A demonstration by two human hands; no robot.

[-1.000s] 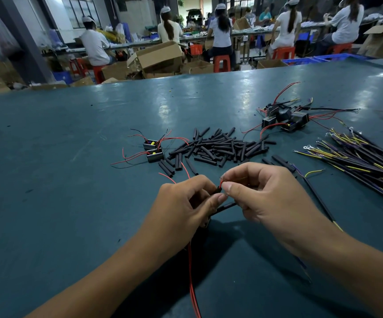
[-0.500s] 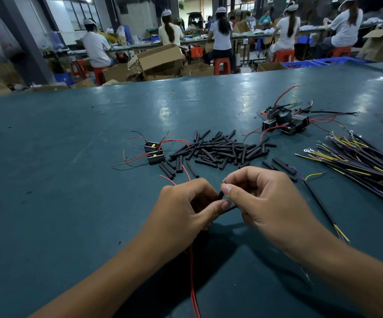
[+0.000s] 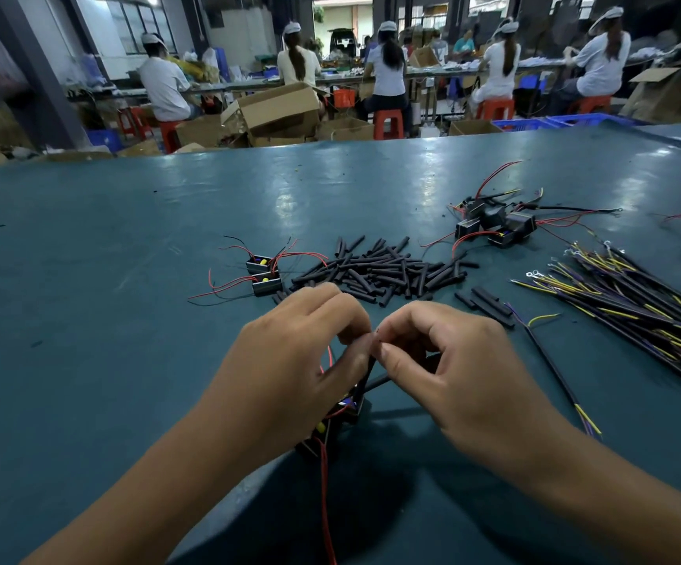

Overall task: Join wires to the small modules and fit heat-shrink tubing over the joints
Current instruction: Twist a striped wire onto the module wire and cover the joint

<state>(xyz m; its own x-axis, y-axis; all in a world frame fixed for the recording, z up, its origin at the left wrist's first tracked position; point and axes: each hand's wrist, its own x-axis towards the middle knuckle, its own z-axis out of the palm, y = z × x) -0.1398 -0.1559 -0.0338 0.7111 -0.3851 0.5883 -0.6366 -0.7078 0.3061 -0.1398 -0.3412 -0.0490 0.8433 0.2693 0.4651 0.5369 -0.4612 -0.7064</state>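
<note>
We pinch the joint between both hands: the left hand (image 3: 298, 360) and the right hand (image 3: 461, 373) meet fingertip to fingertip above the table, and between them we hold a thin black sleeved wire (image 3: 369, 375) that runs down to a small black module (image 3: 336, 422) hanging just under the left palm. Whether a piece of tubing already sits on the joint, we cannot tell, because the fingertips hide it. A red wire (image 3: 324, 495) drops from the module toward the near edge of the view. Compared with half a second ago, our hands are raised higher off the table, and the module, which was hidden under the left hand, now shows below it with a yellow part visible. Beyond the hands lies the pile of heat-shrink tubing (image 3: 383, 271), well apart from our fingers. To its left two more modules (image 3: 265, 275) rest with loose red and black leads; to its right, farther back, sits a cluster of wired modules (image 3: 497, 226). A bundle of black, yellow and purple wires (image 3: 632, 303) spreads along the right side, and one wire from it passes near the right wrist. The green table (image 3: 86, 320) is bare on our left side, and its far edge stands well behind everything.
</note>
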